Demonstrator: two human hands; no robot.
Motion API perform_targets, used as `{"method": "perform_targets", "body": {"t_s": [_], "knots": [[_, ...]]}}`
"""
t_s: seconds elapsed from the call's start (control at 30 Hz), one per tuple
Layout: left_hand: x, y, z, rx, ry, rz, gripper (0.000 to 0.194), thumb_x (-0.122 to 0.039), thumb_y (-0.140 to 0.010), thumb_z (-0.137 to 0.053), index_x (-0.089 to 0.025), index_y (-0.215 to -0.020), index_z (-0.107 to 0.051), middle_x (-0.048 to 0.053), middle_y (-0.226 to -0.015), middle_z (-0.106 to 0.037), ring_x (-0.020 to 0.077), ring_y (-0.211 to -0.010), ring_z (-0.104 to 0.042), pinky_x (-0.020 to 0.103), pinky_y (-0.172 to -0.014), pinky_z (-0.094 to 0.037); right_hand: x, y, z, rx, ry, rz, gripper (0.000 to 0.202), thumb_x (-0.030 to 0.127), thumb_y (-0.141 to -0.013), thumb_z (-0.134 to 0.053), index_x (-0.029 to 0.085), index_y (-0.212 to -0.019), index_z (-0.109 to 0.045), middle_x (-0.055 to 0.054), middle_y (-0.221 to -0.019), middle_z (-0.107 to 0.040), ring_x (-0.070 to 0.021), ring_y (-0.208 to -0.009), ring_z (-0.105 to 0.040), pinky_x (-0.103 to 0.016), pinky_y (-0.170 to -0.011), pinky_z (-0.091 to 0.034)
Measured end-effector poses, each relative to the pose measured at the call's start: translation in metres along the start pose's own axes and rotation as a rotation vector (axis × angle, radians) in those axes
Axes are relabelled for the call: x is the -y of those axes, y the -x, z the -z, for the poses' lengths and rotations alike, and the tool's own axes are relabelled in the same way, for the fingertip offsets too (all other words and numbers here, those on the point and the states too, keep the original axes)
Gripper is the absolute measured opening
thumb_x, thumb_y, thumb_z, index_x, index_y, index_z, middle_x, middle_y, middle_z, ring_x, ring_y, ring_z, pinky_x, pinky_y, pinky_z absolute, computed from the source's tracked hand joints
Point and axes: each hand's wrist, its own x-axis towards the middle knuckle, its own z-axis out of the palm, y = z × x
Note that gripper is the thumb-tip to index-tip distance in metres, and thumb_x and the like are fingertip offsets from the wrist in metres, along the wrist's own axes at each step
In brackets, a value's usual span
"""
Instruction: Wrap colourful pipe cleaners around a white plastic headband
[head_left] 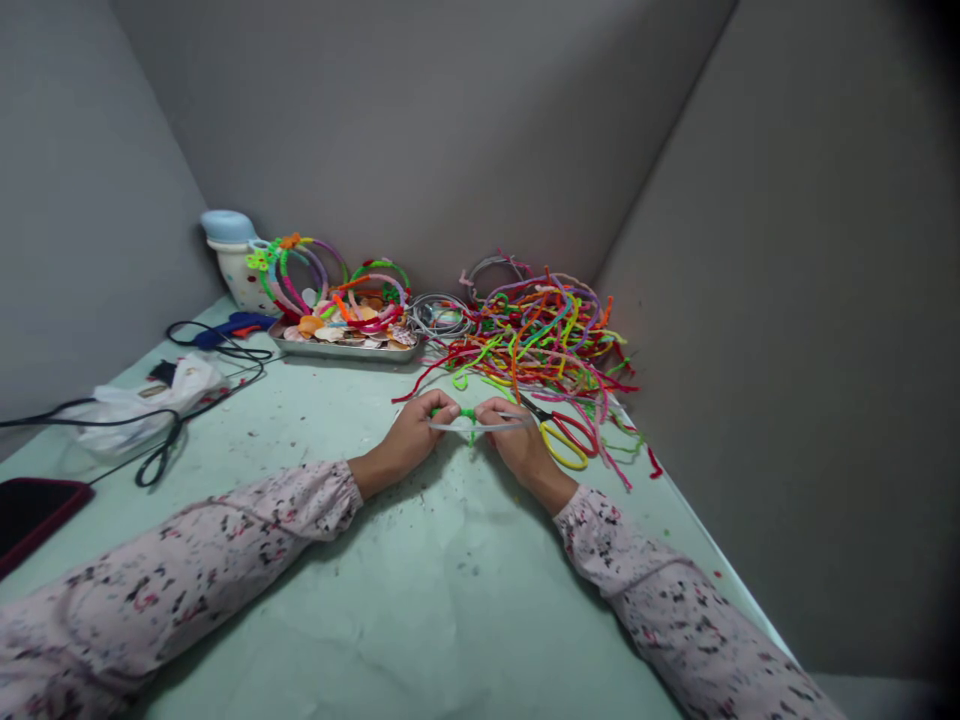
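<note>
Between my hands is a thin grey hoop point(480, 429), held above the green table. A bright green pipe cleaner point(468, 413) is wrapped around its far side, and a short end hangs down from it. My left hand point(420, 425) pinches the hoop at the left of the green wrapping. On the right, my right hand point(512, 432) has its fingers closed on the hoop and close to the green pipe cleaner. Scissors point(564, 440) with yellow and red handles lie just beyond my right hand, their blades pointing towards the pile.
A heap of coloured pipe cleaners point(544, 330) lies at the back right. Beside it are grey wire hoops point(439, 315) and a metal tray point(341, 350) with shells and wrapped hoops. Further left stand a cup point(240, 270), black cables point(169, 440), a plastic bag point(124, 415) and a phone point(37, 515).
</note>
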Motion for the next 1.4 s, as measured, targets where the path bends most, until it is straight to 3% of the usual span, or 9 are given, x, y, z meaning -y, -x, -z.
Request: {"method": "perform_targets", "body": {"t_s": [0.37, 0.63, 0.83, 1.1, 1.2, 1.4], "knots": [[0.000, 0.000, -0.001, 0.012, 0.016, 0.025, 0.024, -0.040, -0.084, -0.055, -0.017, -0.076, -0.052, -0.007, -0.050, -0.040, 0.0079, -0.046, -0.033, 0.021, -0.045, -0.024, 0.000, -0.001, -0.001, 0.007, 0.002, 0.020, 0.021, 0.031, -0.077, -0.050, 0.021, -0.059, -0.055, 0.004, -0.051, -0.046, -0.0128, -0.053, -0.042, -0.026, -0.054, -0.031], [0.005, -0.002, 0.001, 0.016, 0.000, 0.023, 0.012, -0.029, -0.080, -0.055, -0.018, -0.079, -0.054, -0.007, -0.051, -0.041, 0.0083, -0.046, -0.034, 0.020, -0.044, -0.025, -0.009, -0.004, -0.001, 0.023, 0.028, 0.054, 0.025, 0.029, -0.079, -0.050, 0.021, -0.055, -0.048, 0.004, -0.048, -0.044, -0.0130, -0.053, -0.042, -0.026, -0.054, -0.032], [0.004, -0.002, 0.001, 0.000, 0.039, 0.054, 0.020, -0.036, -0.081, -0.056, -0.017, -0.075, -0.053, -0.007, -0.050, -0.040, 0.0075, -0.045, -0.032, 0.020, -0.043, -0.022, -0.004, 0.000, 0.004, 0.087, -0.017, 0.046, 0.018, 0.029, -0.081, -0.050, 0.020, -0.069, -0.059, 0.004, -0.052, -0.048, -0.0119, -0.049, -0.042, -0.025, -0.050, -0.032], [0.005, -0.004, 0.001, -0.023, 0.108, 0.085, 0.028, -0.039, -0.080, -0.057, -0.018, -0.066, -0.043, -0.007, -0.052, -0.035, 0.0070, -0.045, -0.030, 0.021, -0.043, -0.020, -0.021, -0.006, 0.000, 0.007, 0.141, 0.251, 0.020, 0.025, -0.081, -0.055, 0.018, -0.094, -0.068, -0.002, -0.080, -0.065, -0.0148, -0.069, -0.056, -0.027, -0.065, -0.044], [0.007, -0.005, 0.001, -0.011, 0.100, 0.085, 0.030, -0.040, -0.080, -0.057, -0.018, -0.066, -0.043, -0.007, -0.053, -0.035, 0.0072, -0.046, -0.030, 0.021, -0.043, -0.020, -0.022, -0.005, 0.000, -0.016, 0.200, 0.313, 0.019, 0.024, -0.081, -0.057, 0.020, -0.095, -0.069, -0.005, -0.088, -0.068, -0.0163, -0.074, -0.060, -0.028, -0.069, -0.046], [0.004, -0.005, 0.001, 0.035, 0.142, 0.087, 0.033, -0.044, -0.079, -0.059, -0.018, -0.065, -0.043, -0.007, -0.054, -0.033, 0.0069, -0.046, -0.028, 0.022, -0.043, -0.019, -0.022, -0.005, 0.002, -0.037, 0.163, 0.315, 0.018, 0.028, -0.081, -0.061, 0.019, -0.095, -0.070, -0.004, -0.087, -0.067, -0.0135, -0.064, -0.057, -0.027, -0.062, -0.046]]}}
